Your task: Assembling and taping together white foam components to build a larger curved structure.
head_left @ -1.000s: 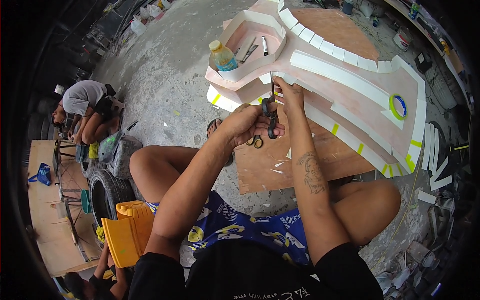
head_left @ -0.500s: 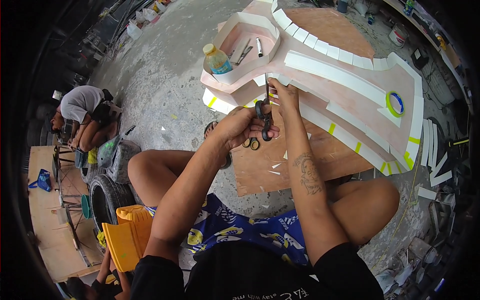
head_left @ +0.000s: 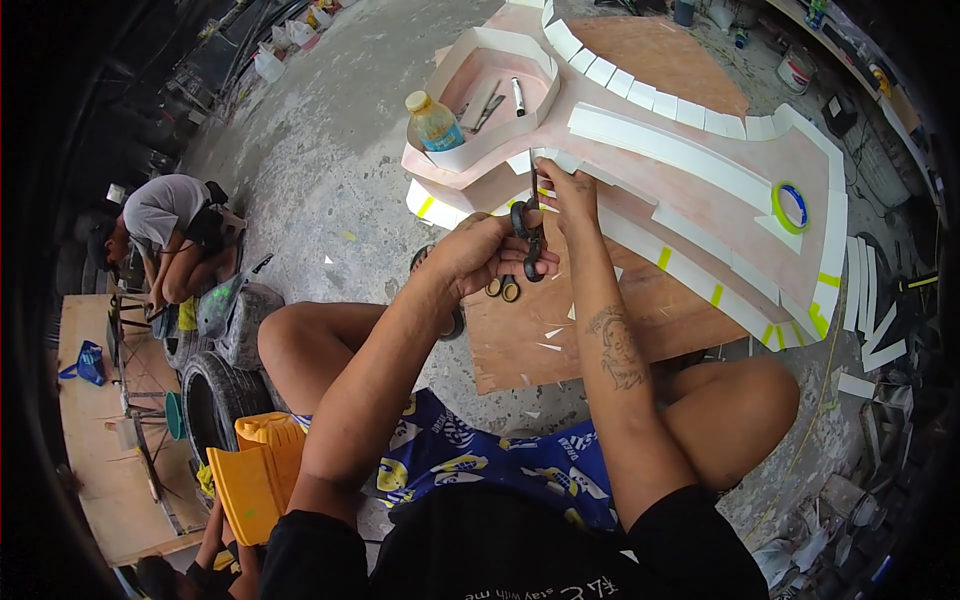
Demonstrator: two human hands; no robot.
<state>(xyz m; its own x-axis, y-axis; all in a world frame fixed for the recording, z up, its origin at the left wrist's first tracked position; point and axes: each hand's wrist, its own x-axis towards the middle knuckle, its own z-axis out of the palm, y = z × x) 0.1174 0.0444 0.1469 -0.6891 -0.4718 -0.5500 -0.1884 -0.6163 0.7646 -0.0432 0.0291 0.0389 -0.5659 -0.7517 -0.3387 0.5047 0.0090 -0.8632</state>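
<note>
My left hand (head_left: 480, 252) is closed around the black handles of a pair of scissors (head_left: 532, 240), whose blades point away from me. Beside the blade tips, my right hand (head_left: 570, 192) pinches the edge of a white card strip (head_left: 570, 160); its fingertips partly hide the spot. The strip belongs to a large pinkish panel (head_left: 650, 140) edged with white card tabs and bits of yellow tape. Inside a raised white card wall (head_left: 545, 95) on the panel lie a marker (head_left: 518, 97) and a cutter knife (head_left: 488, 112). A bottle with a yellow cap (head_left: 436, 122) stands there too.
Under the panel is a brown plywood board (head_left: 510, 350) with paper scraps and two dark ring handles (head_left: 503, 288). A yellow-green tape roll (head_left: 789, 207) lies on the panel. To the left are a tyre (head_left: 222, 395), a yellow plastic chair (head_left: 245, 490) and a crouching person (head_left: 170, 215).
Both hands and the scissors hold nearly the same place. My view has shifted very slightly, and the crouching person at the left has moved a little.
</note>
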